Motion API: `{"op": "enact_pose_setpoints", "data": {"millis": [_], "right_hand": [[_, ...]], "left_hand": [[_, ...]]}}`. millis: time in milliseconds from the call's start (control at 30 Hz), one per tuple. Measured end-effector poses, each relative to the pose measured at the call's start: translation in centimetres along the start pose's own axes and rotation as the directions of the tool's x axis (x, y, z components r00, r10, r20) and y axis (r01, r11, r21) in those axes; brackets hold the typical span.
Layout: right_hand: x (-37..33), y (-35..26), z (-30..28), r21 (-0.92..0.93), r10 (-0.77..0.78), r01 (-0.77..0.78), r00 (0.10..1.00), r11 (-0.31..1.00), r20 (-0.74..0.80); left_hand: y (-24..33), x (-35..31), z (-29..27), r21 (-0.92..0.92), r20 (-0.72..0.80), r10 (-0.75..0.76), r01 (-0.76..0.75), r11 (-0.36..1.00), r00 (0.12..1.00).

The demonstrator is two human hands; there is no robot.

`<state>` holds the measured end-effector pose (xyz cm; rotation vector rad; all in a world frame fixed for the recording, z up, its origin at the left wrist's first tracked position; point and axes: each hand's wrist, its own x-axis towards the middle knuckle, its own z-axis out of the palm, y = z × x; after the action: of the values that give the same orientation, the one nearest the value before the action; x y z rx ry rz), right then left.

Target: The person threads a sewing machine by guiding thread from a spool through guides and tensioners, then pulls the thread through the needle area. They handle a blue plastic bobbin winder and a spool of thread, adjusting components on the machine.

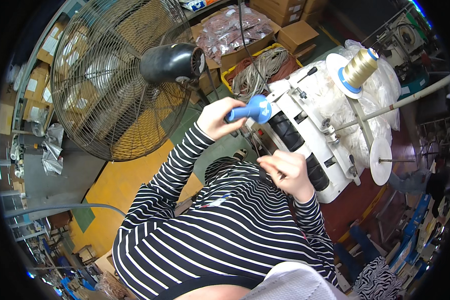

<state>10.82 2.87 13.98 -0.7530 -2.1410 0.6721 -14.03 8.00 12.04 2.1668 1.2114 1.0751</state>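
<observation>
My left hand (220,119) is wrapped round the narrow part of a blue object (259,108) with a flared round end and white marks on it; its exact kind does not show. The flared end points toward the white machine (305,135), close to its left edge. My right hand (288,174) is closed in a pinch in front of the machine's near end; whether something thin lies between the fingertips is too small to tell. Above the machine's right side, a spool of beige thread (361,67) stands on a white disc.
A large wire-caged fan (120,75) fills the upper left. Behind the machine stand a carton of plastic-wrapped bundles (235,32) and a yellow crate (228,82) with cords. Clear plastic bags (330,85) lie beyond the machine. A white disc (381,161) juts out at right.
</observation>
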Motion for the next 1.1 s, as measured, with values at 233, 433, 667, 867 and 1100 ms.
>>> {"op": "enact_pose_setpoints", "data": {"millis": [233,433,667,867,1100], "right_hand": [[2.7,4.7,-1.4,0.098,0.231,-0.216,0.955,0.972,-0.187],[2.3,7.5,2.3,0.468,0.518,-0.436,0.854,0.769,-0.055],[-0.4,2.1,3.9,0.094,0.115,-0.119,0.992,0.988,0.054],[1.9,2.1,0.3,-0.044,0.054,-0.059,0.992,0.997,-0.111],[3.7,7.7,2.5,0.502,0.437,-0.335,0.894,0.797,-0.099]], "left_hand": [[0.2,-2.4,1.7,-0.381,0.522,-0.007,0.24,0.893,0.853],[2.3,-1.8,3.7,-0.947,0.118,-0.279,0.193,0.258,0.953],[-0.1,0.1,0.3,-0.206,-0.431,-0.201,0.121,0.971,0.88],[-1.1,-2.0,-0.1,-0.168,0.192,-0.065,0.098,0.981,0.979],[1.7,-2.2,2.0,-0.833,0.339,-0.139,0.366,0.416,0.93]]}}
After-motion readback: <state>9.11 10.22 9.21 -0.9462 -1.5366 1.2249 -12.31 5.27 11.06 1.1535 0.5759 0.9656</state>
